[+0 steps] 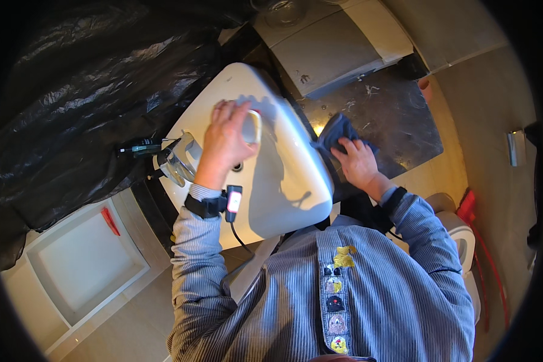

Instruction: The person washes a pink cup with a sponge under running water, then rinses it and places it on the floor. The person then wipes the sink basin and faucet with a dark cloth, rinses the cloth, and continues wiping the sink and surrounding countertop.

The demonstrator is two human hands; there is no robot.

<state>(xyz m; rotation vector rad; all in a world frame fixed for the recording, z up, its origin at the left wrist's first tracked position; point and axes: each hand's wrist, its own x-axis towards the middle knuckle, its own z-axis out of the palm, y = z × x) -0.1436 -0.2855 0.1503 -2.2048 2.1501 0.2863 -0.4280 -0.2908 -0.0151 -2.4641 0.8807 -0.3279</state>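
Observation:
Over the white washbasin point(289, 181), my left hand point(225, 131) grips a small white cup-like object point(253, 127) with a rounded rim. Much of that object is hidden behind my fingers, and it is slightly blurred. My right hand point(356, 162) has its fingers on a bunched dark blue cloth point(338, 131) at the edge of the dark stone counter point(407, 122), right of the basin. The basin's drain point(237, 167) shows just beside my left wrist. A faucet point(181, 163) stands on the basin's left side.
Black plastic sheeting point(95, 90) hangs at the left. A dark bottle point(141, 148) stands by the faucet. Beyond the counter sits a large grey box point(326, 50). A red brush point(467, 206) leans at the right. A red item point(110, 221) lies in the white recessed tray point(86, 262) at lower left.

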